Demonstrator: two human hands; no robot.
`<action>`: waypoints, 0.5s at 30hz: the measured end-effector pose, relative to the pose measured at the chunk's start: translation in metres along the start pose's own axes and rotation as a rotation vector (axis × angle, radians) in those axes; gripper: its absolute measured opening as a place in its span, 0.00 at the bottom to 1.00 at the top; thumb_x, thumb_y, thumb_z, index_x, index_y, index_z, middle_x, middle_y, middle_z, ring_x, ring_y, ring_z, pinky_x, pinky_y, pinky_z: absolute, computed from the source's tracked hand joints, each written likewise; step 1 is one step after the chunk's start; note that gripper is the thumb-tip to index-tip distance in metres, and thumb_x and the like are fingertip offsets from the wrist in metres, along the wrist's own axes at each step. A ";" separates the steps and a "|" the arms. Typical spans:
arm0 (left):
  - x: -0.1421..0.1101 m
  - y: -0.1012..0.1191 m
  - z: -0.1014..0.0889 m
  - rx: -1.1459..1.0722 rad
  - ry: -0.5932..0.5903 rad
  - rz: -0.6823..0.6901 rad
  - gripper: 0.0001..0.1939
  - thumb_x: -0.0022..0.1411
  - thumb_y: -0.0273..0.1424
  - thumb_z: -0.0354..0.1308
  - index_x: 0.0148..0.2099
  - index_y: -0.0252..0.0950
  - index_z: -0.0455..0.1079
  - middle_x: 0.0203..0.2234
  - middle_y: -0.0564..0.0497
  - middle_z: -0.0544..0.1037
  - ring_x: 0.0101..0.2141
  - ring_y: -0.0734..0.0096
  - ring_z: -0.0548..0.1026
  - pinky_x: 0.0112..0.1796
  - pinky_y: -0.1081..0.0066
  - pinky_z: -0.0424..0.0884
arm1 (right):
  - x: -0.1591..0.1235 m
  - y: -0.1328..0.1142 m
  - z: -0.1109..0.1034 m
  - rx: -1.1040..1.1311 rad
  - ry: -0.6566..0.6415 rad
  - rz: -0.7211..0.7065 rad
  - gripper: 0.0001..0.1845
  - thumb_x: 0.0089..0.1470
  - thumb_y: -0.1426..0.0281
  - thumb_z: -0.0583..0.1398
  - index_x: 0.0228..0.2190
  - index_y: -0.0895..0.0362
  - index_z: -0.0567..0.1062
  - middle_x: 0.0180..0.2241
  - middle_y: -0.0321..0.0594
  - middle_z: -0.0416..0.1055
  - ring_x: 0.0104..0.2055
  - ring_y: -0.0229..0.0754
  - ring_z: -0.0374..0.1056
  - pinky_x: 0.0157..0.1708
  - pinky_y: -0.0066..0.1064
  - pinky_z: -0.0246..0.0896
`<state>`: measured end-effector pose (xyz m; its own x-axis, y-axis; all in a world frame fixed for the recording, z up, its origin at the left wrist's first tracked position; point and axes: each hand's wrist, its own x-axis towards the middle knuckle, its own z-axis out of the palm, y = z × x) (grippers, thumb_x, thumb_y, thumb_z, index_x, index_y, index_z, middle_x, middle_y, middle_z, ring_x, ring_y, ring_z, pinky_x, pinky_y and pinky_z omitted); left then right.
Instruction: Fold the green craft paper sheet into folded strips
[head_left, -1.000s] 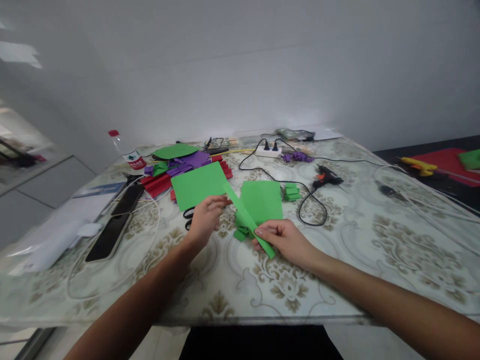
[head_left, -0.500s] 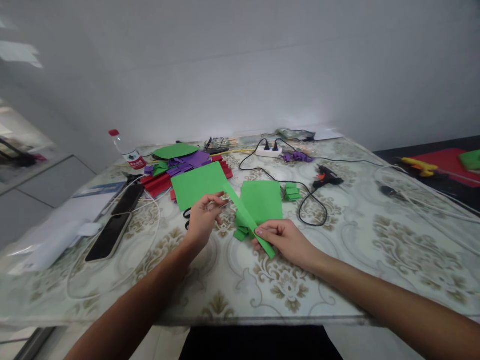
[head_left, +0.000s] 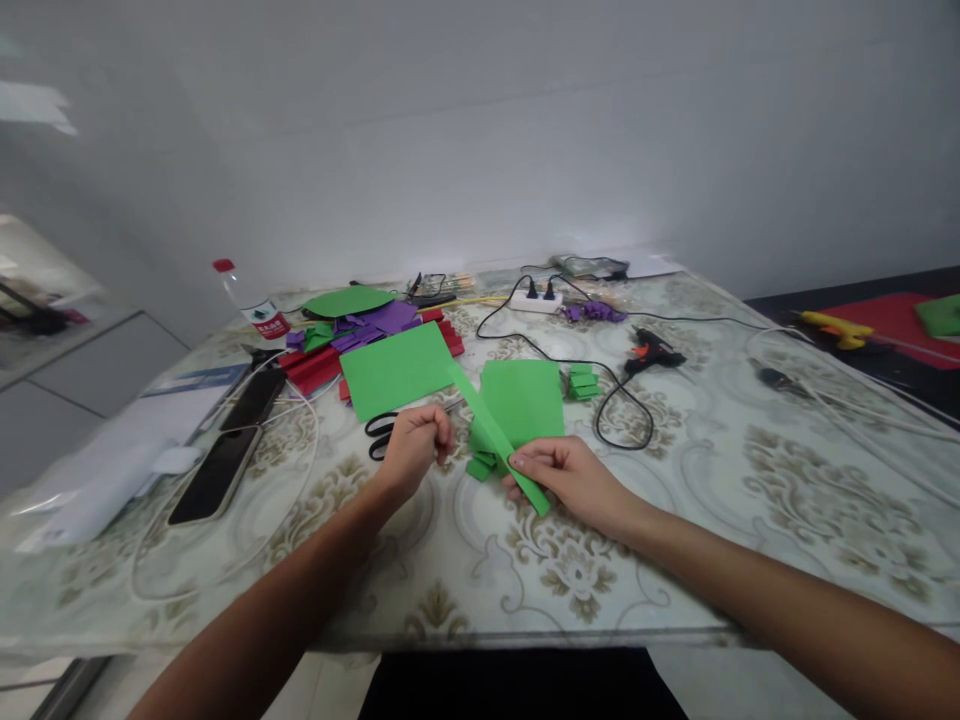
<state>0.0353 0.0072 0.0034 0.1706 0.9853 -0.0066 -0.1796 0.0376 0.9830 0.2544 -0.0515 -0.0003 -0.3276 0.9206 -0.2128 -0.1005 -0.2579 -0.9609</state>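
Note:
Between its thumb and fingers my right hand (head_left: 559,470) pinches the lower end of a long green strip (head_left: 484,415), which slants up to the left. Apart from the strip's far end, my left hand (head_left: 421,445) is curled with its fingers closed; what is inside them, if anything, is hidden. Partly behind that hand lie scissors (head_left: 381,432) with black handles. Beneath the strip a green sheet (head_left: 525,395) rests on the table, and small green pieces (head_left: 481,466) lie at its lower left corner.
A larger green sheet (head_left: 397,370) overlaps red strips (head_left: 311,368) and purple pieces (head_left: 371,328). A black glue gun (head_left: 654,352) with a looping cord lies right, near a white power strip (head_left: 536,300). A phone (head_left: 217,475), cables and a bottle (head_left: 266,318) are left.
My left hand has drawn back slightly from the strip and its fingers have curled in, showing more of the scissors' handles. My right hand and the strip stay nearly where they were.

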 end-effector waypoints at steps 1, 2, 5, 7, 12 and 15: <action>-0.001 0.001 -0.001 -0.006 -0.027 -0.020 0.04 0.37 0.23 0.50 0.15 0.35 0.59 0.11 0.55 0.60 0.12 0.80 0.56 0.14 0.79 0.51 | 0.000 0.000 0.000 0.004 -0.004 0.002 0.24 0.45 0.50 0.71 0.30 0.60 0.80 0.31 0.44 0.82 0.31 0.43 0.77 0.29 0.30 0.68; -0.003 0.002 -0.001 -0.011 -0.051 -0.040 0.06 0.36 0.24 0.50 0.14 0.36 0.56 0.09 0.57 0.56 0.12 0.81 0.53 0.14 0.79 0.47 | 0.000 0.000 0.000 0.009 -0.009 0.004 0.24 0.45 0.50 0.71 0.30 0.60 0.80 0.31 0.44 0.81 0.31 0.42 0.77 0.28 0.29 0.68; -0.006 0.006 -0.002 -0.026 -0.110 -0.080 0.07 0.34 0.25 0.49 0.13 0.37 0.53 0.10 0.58 0.51 0.12 0.82 0.49 0.15 0.79 0.44 | 0.000 0.000 0.001 0.021 -0.020 0.008 0.24 0.46 0.50 0.70 0.30 0.61 0.80 0.29 0.43 0.81 0.28 0.40 0.75 0.26 0.27 0.66; -0.006 0.007 -0.001 -0.040 -0.110 -0.068 0.07 0.35 0.25 0.50 0.14 0.38 0.53 0.10 0.59 0.51 0.12 0.82 0.49 0.15 0.78 0.45 | 0.000 0.000 0.000 0.029 -0.027 0.014 0.24 0.46 0.51 0.71 0.30 0.61 0.80 0.29 0.43 0.81 0.27 0.39 0.74 0.26 0.27 0.65; -0.003 0.003 0.005 -0.046 -0.123 -0.035 0.01 0.45 0.25 0.59 0.25 0.33 0.69 0.18 0.52 0.70 0.21 0.74 0.69 0.24 0.75 0.67 | 0.001 0.001 -0.001 0.110 -0.072 0.059 0.24 0.44 0.52 0.72 0.30 0.60 0.80 0.31 0.44 0.82 0.30 0.41 0.77 0.29 0.28 0.68; -0.005 0.002 0.007 -0.040 -0.254 -0.046 0.13 0.54 0.32 0.65 0.41 0.32 0.76 0.33 0.46 0.78 0.33 0.66 0.76 0.32 0.71 0.73 | 0.001 0.001 0.000 0.185 -0.094 0.100 0.23 0.43 0.54 0.73 0.31 0.59 0.79 0.31 0.42 0.81 0.30 0.42 0.78 0.30 0.29 0.69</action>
<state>0.0409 0.0012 0.0063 0.4161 0.9093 0.0003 -0.2035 0.0928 0.9747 0.2544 -0.0504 -0.0013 -0.4298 0.8586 -0.2794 -0.2310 -0.4037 -0.8853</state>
